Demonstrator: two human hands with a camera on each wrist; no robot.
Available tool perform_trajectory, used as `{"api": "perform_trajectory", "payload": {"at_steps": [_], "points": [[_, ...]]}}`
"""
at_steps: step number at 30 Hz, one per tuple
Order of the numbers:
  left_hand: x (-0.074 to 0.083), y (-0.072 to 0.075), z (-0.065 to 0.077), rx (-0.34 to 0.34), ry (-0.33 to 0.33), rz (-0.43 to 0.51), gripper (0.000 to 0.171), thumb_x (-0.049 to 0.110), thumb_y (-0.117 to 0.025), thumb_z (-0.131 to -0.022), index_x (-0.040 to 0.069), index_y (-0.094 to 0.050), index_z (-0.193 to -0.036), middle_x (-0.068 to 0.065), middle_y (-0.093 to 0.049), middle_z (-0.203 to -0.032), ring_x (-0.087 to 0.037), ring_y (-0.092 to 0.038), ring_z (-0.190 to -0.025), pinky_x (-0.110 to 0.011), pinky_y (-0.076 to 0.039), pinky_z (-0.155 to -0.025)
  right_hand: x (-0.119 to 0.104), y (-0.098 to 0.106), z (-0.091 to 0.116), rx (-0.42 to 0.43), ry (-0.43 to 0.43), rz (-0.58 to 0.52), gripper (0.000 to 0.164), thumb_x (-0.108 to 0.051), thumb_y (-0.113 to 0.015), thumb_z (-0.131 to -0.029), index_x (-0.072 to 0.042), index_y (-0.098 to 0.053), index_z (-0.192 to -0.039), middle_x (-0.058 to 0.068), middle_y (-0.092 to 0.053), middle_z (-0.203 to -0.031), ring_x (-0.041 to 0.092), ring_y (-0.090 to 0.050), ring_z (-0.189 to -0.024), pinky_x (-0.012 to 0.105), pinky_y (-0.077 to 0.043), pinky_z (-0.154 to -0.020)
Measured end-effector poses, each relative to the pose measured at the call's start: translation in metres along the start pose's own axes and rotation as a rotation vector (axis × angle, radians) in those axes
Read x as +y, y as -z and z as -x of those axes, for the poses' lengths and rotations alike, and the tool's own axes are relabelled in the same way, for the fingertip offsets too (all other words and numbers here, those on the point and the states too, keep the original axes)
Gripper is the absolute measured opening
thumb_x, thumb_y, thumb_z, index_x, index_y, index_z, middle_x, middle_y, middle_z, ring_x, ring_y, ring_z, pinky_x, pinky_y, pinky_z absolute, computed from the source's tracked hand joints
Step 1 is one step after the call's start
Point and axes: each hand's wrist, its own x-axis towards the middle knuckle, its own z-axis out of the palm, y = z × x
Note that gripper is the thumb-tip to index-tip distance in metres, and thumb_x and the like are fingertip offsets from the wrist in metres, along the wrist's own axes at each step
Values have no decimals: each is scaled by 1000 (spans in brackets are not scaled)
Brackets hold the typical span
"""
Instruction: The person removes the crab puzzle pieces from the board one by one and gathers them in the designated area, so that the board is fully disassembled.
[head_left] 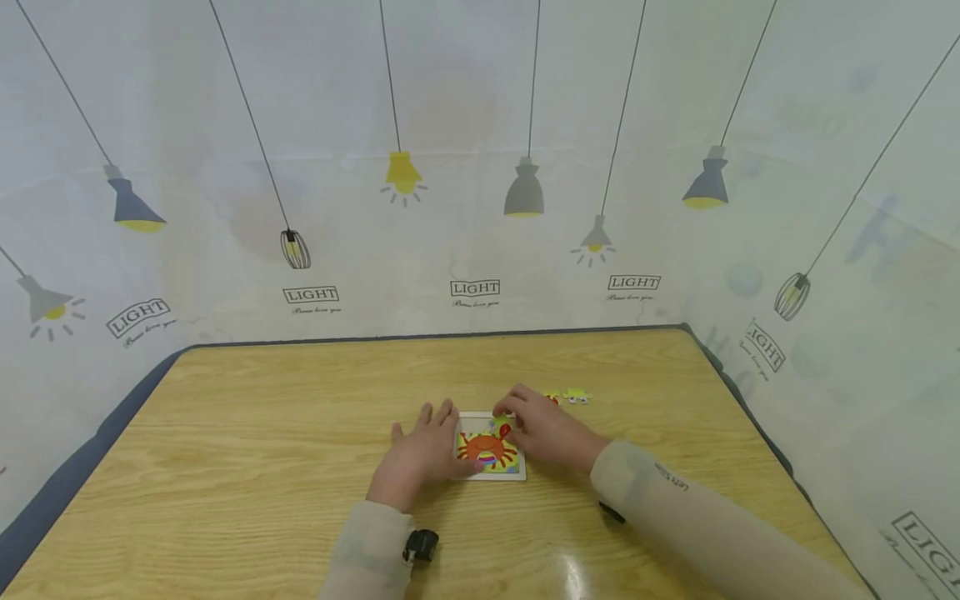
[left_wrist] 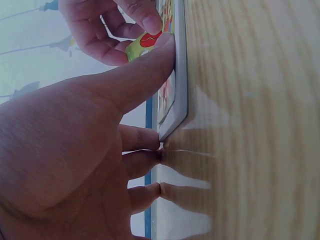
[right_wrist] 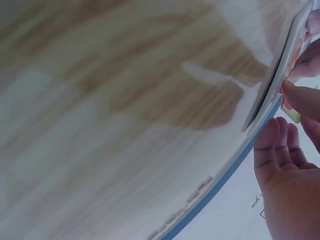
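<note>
A small jigsaw puzzle with a red crab picture sits in a white-bordered tray on the table. My right hand is over the tray's right side, thumb and fingertips pinching a yellow-green puzzle piece with a red claw on it. The piece is tilted up from the picture in the left wrist view. My left hand lies along the tray's left side, its thumb pressing on the near part of the puzzle. The other left fingers are extended, tips on the table by the tray's edge.
Loose puzzle pieces lie on the wooden table behind the right hand, one partly hidden by it. A pale wall covering printed with hanging lamps stands round the table's back and sides.
</note>
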Motion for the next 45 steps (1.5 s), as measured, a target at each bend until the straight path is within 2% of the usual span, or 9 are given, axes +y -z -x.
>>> {"api": "perform_trajectory", "payload": {"at_steps": [6, 13, 19, 27, 30, 34, 37, 45], "points": [[-2, -3, -4, -5, -5, -10, 108, 61, -77, -90, 8, -26, -170, -7, -16, -181, -40, -9, -168, -83, -12, -124, 2, -5, -1, -4, -39, 4, 32, -11, -75, -99, -13, -69, -131, 0, -67, -109, 11, -59, -92, 33, -57, -84], [7, 9, 8, -11, -5, -6, 107, 61, -78, -90, 6, -29, -169, -9, -19, -180, -41, -13, -167, -85, -13, -122, 1, -7, -2, -10, -106, -47, 32, -10, -75, -100, -13, -69, -131, -1, -67, -107, 11, -59, -93, 33, -56, -84], [6, 8, 8, -1, -10, -8, 108, 60, -79, -89, 6, -29, -169, -9, -20, -180, -42, -14, -167, -85, -14, -121, -2, -8, -2, 1, -174, -57, 36, -13, -76, -99, -8, -69, -134, 0, -67, -107, 12, -58, -92, 32, -55, -83], [14, 17, 18, -12, -6, -9, 104, 57, -77, -92, 6, -29, -168, -9, -20, -180, -40, -14, -168, -82, -15, -124, -2, -8, -1, -5, -190, -62, 45, -16, -79, -98, -1, -67, -138, 1, -63, -100, 12, -54, -86, 28, -49, -75], [15, 17, 19, -11, -6, -7, 104, 58, -77, -92, 6, -29, -169, -9, -20, -180, -40, -14, -167, -81, -16, -124, -2, -6, 0, -13, -206, -85, 45, -18, -78, -98, -3, -67, -139, 0, -65, -102, 11, -55, -88, 28, -50, -77], [15, 17, 19, -12, -1, 2, 104, 57, -77, -92, 6, -28, -169, -9, -20, -180, -39, -14, -168, -80, -15, -125, -1, 4, 1, 19, -238, -146, 43, -22, -77, -99, -6, -68, -138, 0, -68, -108, 11, -59, -93, 30, -54, -83], [14, 18, 19, -16, 5, 10, 103, 55, -77, -93, 5, -28, -169, -9, -19, -180, -39, -13, -168, -80, -12, -126, 4, 18, 4, 57, -244, -179, 41, -23, -78, -99, -7, -68, -137, 3, -69, -111, 14, -60, -93, 33, -54, -81], [13, 17, 20, -20, 1, 23, 104, 55, -78, -93, 6, -27, -169, -8, -18, -181, -38, -11, -168, -79, -10, -127, 39, 55, 19, 116, -254, -131, 46, -24, -81, -97, -6, -68, -138, 15, -67, -124, 20, -63, -97, 36, -56, -82]]}}
